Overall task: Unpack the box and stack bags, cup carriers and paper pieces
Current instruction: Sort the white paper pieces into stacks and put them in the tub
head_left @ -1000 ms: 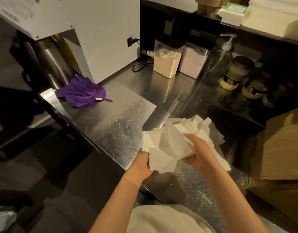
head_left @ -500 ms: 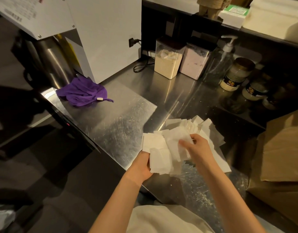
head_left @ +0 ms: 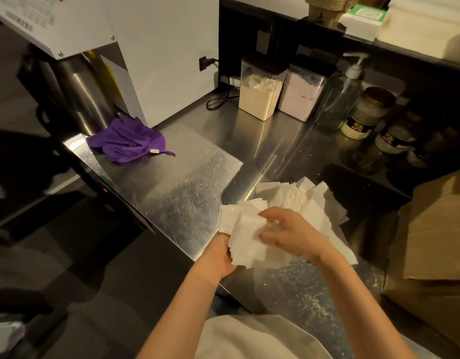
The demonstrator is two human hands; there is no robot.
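Note:
A loose bundle of white paper pieces [head_left: 245, 242] is held just above the steel counter [head_left: 187, 187] near its front edge. My left hand [head_left: 220, 255] grips the bundle from below, its fingers hidden under the sheets. My right hand [head_left: 288, 235] lies on top of the bundle, fingers curled and pinching the upper sheets. More white paper pieces [head_left: 301, 200] fan out on the counter behind my hands. A brown cardboard box [head_left: 436, 244] stands at the right edge.
A purple cloth [head_left: 128, 142] lies at the left by a white machine [head_left: 156, 47]. Two powder containers [head_left: 260, 92], a pump bottle [head_left: 340, 97] and jars [head_left: 366, 112] line the back. The counter drops off at the left front edge.
My right hand has moved left and down over the bundle, laying the lifted sheet flat on top of it. My left hand has stayed under the stack.

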